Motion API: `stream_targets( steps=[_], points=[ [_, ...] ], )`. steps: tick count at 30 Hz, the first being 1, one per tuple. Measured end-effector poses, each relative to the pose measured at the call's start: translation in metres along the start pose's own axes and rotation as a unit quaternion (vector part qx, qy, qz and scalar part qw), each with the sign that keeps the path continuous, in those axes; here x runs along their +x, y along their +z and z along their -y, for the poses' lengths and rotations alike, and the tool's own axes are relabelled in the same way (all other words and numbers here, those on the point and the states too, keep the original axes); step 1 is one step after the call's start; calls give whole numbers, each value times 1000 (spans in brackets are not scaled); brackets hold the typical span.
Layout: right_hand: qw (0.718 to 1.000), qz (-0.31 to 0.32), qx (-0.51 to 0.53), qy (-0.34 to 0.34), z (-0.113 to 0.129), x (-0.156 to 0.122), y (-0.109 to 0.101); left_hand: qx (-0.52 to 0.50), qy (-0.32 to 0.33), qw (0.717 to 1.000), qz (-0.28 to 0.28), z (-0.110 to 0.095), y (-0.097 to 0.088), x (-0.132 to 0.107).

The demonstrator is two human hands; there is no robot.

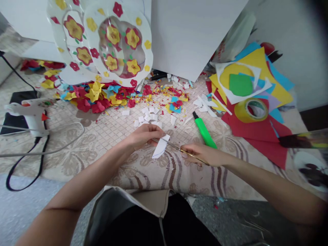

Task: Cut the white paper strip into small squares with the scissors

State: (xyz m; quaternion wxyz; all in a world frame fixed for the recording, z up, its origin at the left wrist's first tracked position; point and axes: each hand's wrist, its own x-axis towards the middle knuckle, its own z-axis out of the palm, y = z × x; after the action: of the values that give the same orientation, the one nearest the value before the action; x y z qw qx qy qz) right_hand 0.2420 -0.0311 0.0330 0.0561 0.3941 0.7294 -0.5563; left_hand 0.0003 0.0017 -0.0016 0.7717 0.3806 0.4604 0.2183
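My left hand (146,136) pinches the upper end of a white paper piece (161,147) that has a curved blue line near its lower edge. Wrapped round the gold handles of a pair of scissors (176,148) is my right hand (201,154). The scissor blades lie across the upper part of the paper; whether they are parted I cannot make out. Just beyond my left hand, several small white paper squares (148,117) lie in a loose pile. A green cutter knife (205,131) rests beyond my right hand.
A glue gun (30,118) with looping cables lies left. Paper flowers (94,95) and scraps are heaped behind, below decorated white frames (118,48). At right are coloured sheets (256,128) and a tape roll (252,110). The patterned cloth (84,150) reaches the table's front edge.
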Motion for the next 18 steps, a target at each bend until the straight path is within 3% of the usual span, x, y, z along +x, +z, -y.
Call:
stream_targets(
  steps=[18],
  points=[
    [982, -106, -154, 1, -13, 9, 10, 29, 31, 999, -35, 1, -1, 5]
  ],
)
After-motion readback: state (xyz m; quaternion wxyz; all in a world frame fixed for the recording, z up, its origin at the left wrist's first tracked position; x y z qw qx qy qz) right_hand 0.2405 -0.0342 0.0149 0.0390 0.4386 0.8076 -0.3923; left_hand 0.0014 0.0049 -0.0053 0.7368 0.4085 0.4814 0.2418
